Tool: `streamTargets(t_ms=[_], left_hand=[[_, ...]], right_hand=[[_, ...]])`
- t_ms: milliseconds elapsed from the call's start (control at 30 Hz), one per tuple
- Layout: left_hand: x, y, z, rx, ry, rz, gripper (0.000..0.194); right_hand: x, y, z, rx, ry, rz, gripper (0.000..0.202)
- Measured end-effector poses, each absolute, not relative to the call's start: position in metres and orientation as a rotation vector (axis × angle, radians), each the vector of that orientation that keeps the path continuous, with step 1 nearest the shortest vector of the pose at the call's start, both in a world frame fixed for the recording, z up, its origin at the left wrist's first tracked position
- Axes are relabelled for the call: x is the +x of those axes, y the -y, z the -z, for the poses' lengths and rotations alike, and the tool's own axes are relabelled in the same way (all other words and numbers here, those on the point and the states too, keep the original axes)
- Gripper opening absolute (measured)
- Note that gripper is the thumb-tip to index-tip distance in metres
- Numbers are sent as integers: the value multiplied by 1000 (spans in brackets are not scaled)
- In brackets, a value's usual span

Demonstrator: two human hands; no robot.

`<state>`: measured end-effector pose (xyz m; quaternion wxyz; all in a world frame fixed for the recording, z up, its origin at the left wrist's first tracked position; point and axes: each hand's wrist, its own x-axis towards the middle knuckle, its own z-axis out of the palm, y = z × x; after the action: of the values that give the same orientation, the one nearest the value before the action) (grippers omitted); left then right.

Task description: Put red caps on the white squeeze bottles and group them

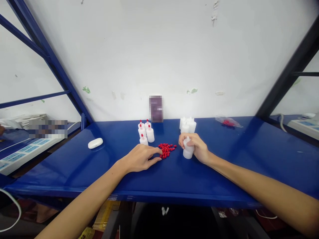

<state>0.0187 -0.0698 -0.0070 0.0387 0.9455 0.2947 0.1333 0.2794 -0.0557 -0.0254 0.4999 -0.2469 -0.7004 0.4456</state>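
My left hand [142,157] is at the left edge of a pile of small red caps [166,149], thumb and fingers apart, fingertips touching the nearest caps. Behind it stand several white bottles with red tips [150,134]. My right hand [195,146] is wrapped round a white bottle [188,151] with a bare white nozzle, held upright at the right of the pile. Just behind that hand stands a group of white bottles [191,124] without red tips.
A white oval case [95,143] lies on the blue table [174,186] at the left. A clear bag with red caps [228,122] is at the back right. A blurred dark rectangle [156,109] leans on the wall. Power strips [27,149] lie beyond the left frame.
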Motion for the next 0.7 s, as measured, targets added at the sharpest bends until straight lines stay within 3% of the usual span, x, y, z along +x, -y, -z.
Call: streamTargets(t_ms=[500, 700], left_hand=[[19, 72, 7, 2822, -866, -486, 15], [13, 72, 5, 2800, -927, -429, 13]], right_hand=[[275, 67, 17, -649, 1944, -1044, 16], [268, 82, 14, -682, 1903, -1190, 13]])
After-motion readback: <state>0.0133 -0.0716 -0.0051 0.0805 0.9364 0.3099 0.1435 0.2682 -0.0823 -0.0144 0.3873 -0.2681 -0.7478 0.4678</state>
